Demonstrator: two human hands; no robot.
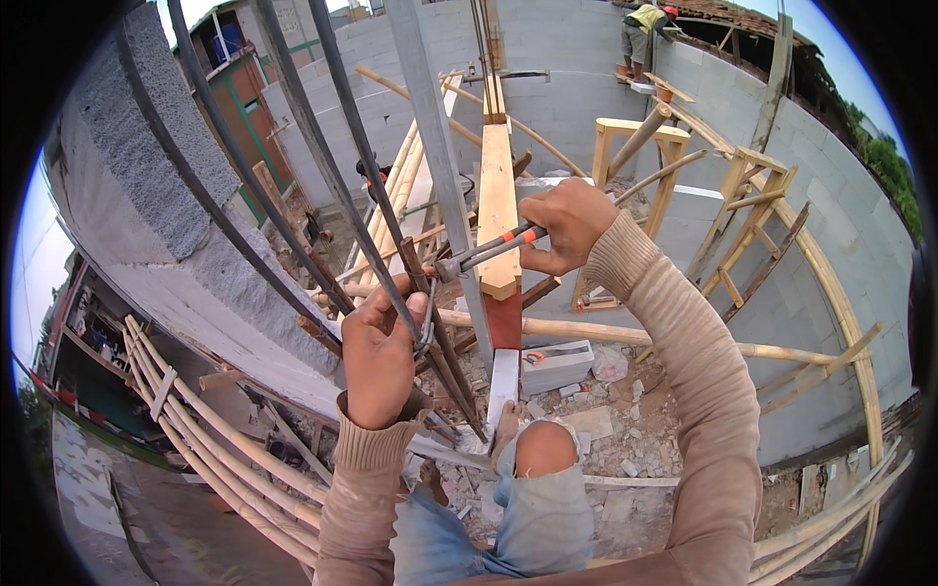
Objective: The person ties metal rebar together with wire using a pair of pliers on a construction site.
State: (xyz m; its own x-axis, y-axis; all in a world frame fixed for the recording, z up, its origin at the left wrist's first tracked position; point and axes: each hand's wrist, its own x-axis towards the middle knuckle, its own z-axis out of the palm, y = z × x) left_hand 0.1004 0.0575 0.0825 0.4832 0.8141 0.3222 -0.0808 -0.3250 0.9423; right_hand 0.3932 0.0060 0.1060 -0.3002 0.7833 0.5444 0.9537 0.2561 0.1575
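Observation:
My right hand [567, 223] is closed around the orange and dark-grey handles of a pair of pincers [489, 252]. The pincers' jaws meet a thin bent steel stirrup [431, 311] beside the upright rebar [360, 137]. With fingers and thumb closed, my left hand [379, 347] grips the stirrup against one of the bars, from the near left side. Several long rebars lean through the view from upper left to lower middle. Just right of them stand a grey metal post [430, 98] and a pale wooden plank [497, 195]. The left fingertips are partly hidden behind a bar.
Bamboo poles [596, 332] cross beyond my hands, with more poles [225, 444] at the lower left. Below, my bare feet are near a narrow white ledge [504, 376] and rubble [625, 430]. Wooden trestles [645, 127] stand right. A person [645, 29] bends over the far block wall.

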